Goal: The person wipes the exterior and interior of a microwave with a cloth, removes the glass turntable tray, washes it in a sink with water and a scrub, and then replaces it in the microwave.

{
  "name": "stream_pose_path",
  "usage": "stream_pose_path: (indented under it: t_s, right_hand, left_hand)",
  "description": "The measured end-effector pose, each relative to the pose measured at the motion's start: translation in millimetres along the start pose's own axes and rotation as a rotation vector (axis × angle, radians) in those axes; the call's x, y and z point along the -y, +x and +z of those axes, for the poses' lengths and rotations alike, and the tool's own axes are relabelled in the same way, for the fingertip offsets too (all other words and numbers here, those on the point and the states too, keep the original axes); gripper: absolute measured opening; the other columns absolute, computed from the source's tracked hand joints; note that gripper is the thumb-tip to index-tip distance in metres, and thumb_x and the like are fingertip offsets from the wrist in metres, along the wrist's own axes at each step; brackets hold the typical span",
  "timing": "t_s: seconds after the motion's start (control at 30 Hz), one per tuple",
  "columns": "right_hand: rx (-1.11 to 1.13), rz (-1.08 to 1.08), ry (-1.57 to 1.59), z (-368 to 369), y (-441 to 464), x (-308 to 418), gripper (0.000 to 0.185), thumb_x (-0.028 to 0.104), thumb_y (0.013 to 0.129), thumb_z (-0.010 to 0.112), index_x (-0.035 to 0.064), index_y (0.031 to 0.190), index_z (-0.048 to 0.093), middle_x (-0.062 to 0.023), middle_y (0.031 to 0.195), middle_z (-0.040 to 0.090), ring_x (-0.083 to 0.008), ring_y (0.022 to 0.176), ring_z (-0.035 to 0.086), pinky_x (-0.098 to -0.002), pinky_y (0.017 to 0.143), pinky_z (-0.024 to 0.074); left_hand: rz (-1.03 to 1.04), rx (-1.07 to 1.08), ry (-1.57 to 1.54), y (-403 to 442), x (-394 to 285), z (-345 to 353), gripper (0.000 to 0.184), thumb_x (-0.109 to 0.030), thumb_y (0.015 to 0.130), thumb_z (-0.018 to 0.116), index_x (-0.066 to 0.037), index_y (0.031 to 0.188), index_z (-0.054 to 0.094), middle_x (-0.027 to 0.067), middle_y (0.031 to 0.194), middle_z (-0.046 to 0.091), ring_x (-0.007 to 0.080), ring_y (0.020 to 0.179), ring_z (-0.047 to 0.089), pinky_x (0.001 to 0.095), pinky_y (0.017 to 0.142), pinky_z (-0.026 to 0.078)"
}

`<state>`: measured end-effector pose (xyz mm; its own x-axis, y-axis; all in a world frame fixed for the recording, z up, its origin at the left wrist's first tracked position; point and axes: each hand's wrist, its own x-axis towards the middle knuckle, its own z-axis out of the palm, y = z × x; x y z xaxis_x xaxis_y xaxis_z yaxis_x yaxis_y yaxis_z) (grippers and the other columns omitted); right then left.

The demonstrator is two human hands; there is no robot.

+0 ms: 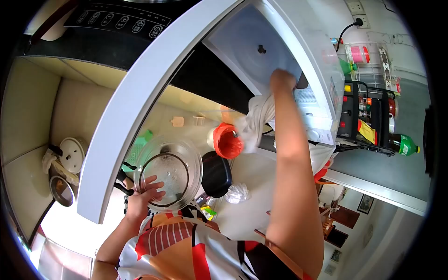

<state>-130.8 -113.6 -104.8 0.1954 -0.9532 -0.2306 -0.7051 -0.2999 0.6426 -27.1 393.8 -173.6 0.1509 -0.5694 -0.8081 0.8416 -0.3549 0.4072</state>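
Observation:
My left hand (144,195) grips the lower left edge of a round clear glass turntable plate (179,186), held in front of my body. With the right arm stretched forward, my right hand (282,80) is inside the open white microwave (228,35). A pale cloth (259,114) is bunched by the right wrist and hangs down past the microwave's front edge; its lower end is blurred. The right hand's fingers are partly hidden and blurred, but it appears closed on the cloth.
The microwave door (121,88) swings out to my left. An induction cooker panel (119,21) lies beyond it. Below are a red-lined bin (228,142), a black basin (217,175) and a clear plastic bag (238,193). A rack of bottles (368,112) stands at right.

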Motion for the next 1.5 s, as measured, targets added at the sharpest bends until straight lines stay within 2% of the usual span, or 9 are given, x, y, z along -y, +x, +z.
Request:
stream_pose_path:
  t_s: [0.2, 0.43, 0.6, 0.7, 0.8, 1.03, 1.17, 1.37, 1.5]
  right_hand:
    - [-0.276, 0.057, 0.305, 11, 39, 24, 0.036, 0.02, 0.085, 0.043, 0.0108, 0.118, 0.054, -0.0145, 0.117, 0.054, -0.0322, 0.109, 0.054, -0.0429, 0.085, 0.048]
    - [-0.577, -0.189, 0.649, -10, -71, 87, 0.029, 0.008, 0.077, 0.052, 0.0172, 0.101, 0.065, -0.007, 0.104, 0.059, -0.0259, 0.091, 0.059, -0.0374, 0.074, 0.0494]
    - [-0.45, -0.587, 1.623, 8, -147, 111, 0.029, 0.002, 0.075, 0.057, 0.0119, 0.102, 0.063, -0.0084, 0.091, 0.063, -0.0192, 0.08, 0.061, -0.0276, 0.072, 0.047]
    - [-0.602, -0.023, 1.703, 33, -99, 64, 0.02, 0.008, 0.078, 0.057, 0.0036, 0.097, 0.064, -0.0115, 0.088, 0.062, -0.0261, 0.081, 0.06, -0.0316, 0.074, 0.0468]
    - [-0.744, 0.143, 0.674, 42, -68, 30, 0.034, 0.038, 0.077, 0.061, 0.0128, 0.098, 0.067, -0.0111, 0.108, 0.057, -0.0349, 0.099, 0.051, -0.0414, 0.079, 0.0452]
    - [-1.05, -0.247, 0.904, 29, -79, 100, 0.027, 0.019, 0.063, 0.069, 0.0086, 0.087, 0.063, -0.0074, 0.096, 0.056, -0.0316, 0.087, 0.051, -0.0425, 0.072, 0.0436]
    - [-0.805, -0.492, 1.183, 35, -133, 123, 0.033, 0.004, 0.064, 0.065, 0.0137, 0.095, 0.065, -0.0059, 0.096, 0.058, -0.0288, 0.089, 0.053, -0.038, 0.077, 0.0458]
    - [-1.014, 0.174, 0.654, 49, -91, 20, 0.042, 0.019, 0.069, 0.067, 0.0142, 0.11, 0.06, -0.0067, 0.121, 0.049, -0.0298, 0.105, 0.046, -0.0452, 0.09, 0.0357]
    - [-0.959, 0.214, 0.621, 76, -62, 59, 0.041, 0.021, 0.074, 0.063, 0.0139, 0.114, 0.057, -0.0069, 0.126, 0.045, -0.028, 0.107, 0.044, -0.0421, 0.091, 0.035]
  left_hand:
    - [-0.027, -0.079, -0.076, -2, 12, 4, 0.043, 0.002, 0.08, 0.051, 0.003, 0.122, 0.047, 0.016, 0.103, 0.063, 0.0242, 0.082, 0.065, 0.0299, 0.071, 0.051]
    - [-0.028, -0.006, 0.0, -3, 11, 11, 0.043, 0.001, 0.08, 0.048, 0.004, 0.122, 0.046, 0.0171, 0.103, 0.062, 0.0243, 0.08, 0.065, 0.0308, 0.07, 0.051]
    - [-0.033, -0.005, 0.045, -12, 3, 26, 0.042, 0.0, 0.081, 0.048, 0.004, 0.123, 0.045, 0.0177, 0.106, 0.061, 0.0247, 0.081, 0.065, 0.0316, 0.073, 0.051]
    - [-0.012, -0.02, 0.05, -15, 1, 29, 0.042, 0.0, 0.081, 0.049, 0.003, 0.123, 0.045, 0.0171, 0.106, 0.062, 0.0243, 0.082, 0.065, 0.0316, 0.073, 0.051]
    - [0.044, -0.056, 0.053, -14, 6, 27, 0.041, 0.001, 0.08, 0.048, 0.002, 0.121, 0.047, 0.019, 0.103, 0.062, 0.0272, 0.079, 0.066, 0.0324, 0.068, 0.052]
    - [-0.015, -0.076, 0.005, -15, 13, 15, 0.043, 0.001, 0.079, 0.05, 0.003, 0.122, 0.045, 0.0181, 0.104, 0.062, 0.0262, 0.08, 0.065, 0.0321, 0.069, 0.052]
    - [-0.013, -0.086, 0.067, -20, 11, 16, 0.044, 0.002, 0.08, 0.05, 0.005, 0.124, 0.043, 0.0185, 0.105, 0.061, 0.0259, 0.081, 0.065, 0.032, 0.07, 0.052]
    - [-0.009, -0.049, 0.024, -20, 8, 10, 0.044, 0.002, 0.08, 0.049, 0.005, 0.123, 0.044, 0.0178, 0.105, 0.062, 0.0252, 0.08, 0.065, 0.0315, 0.07, 0.052]
    - [0.009, -0.086, 0.057, -21, 10, 12, 0.042, 0.002, 0.081, 0.049, 0.004, 0.122, 0.046, 0.0164, 0.104, 0.063, 0.0246, 0.081, 0.066, 0.0309, 0.071, 0.052]
